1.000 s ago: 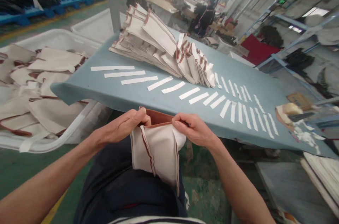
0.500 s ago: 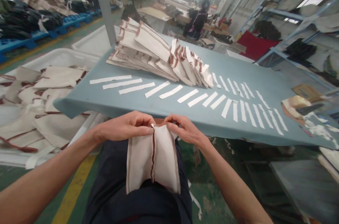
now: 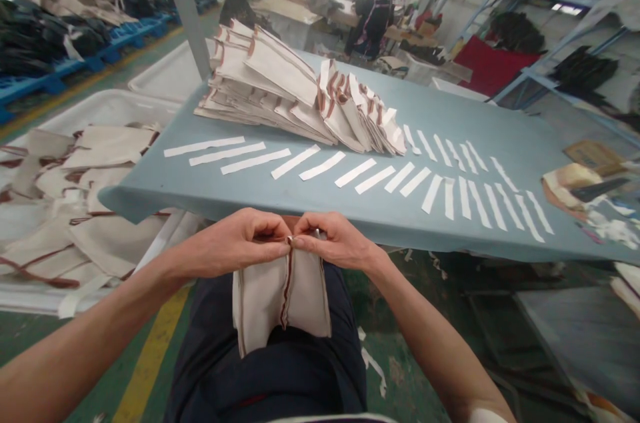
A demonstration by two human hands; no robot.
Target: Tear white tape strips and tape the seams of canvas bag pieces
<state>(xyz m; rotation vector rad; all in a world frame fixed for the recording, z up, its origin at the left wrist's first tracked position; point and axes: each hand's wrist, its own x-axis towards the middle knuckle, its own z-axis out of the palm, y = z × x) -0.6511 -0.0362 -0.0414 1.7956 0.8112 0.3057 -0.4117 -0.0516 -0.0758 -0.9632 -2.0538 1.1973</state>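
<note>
A cream fabric piece (image 3: 263,306) with a brown-edged seam down its middle hangs over my lap. My left hand (image 3: 250,243) pinches its top edge just left of the seam. Right beside it, my right hand (image 3: 333,239) grips the same edge, thumb and finger meeting the left ones at the seam's top. A brown band shows behind the fingers. Beyond my hands, rows of white strips (image 3: 317,166) lie on the blue-green covered table (image 3: 165,189). Stacked cream fabric pieces (image 3: 280,69) with brown edging stand further back on it.
To the left, a white bin (image 3: 165,236) holds more cream pieces. A metal post (image 3: 185,9) rises by the table's far left corner. At the table's right end lie a tan block (image 3: 575,176) and white scraps. A person (image 3: 373,19) is in the background.
My right hand has moved left along the top edge, so both hands now meet at the seam. The fabric piece has shifted slightly left, and the camera view has tilted a little.
</note>
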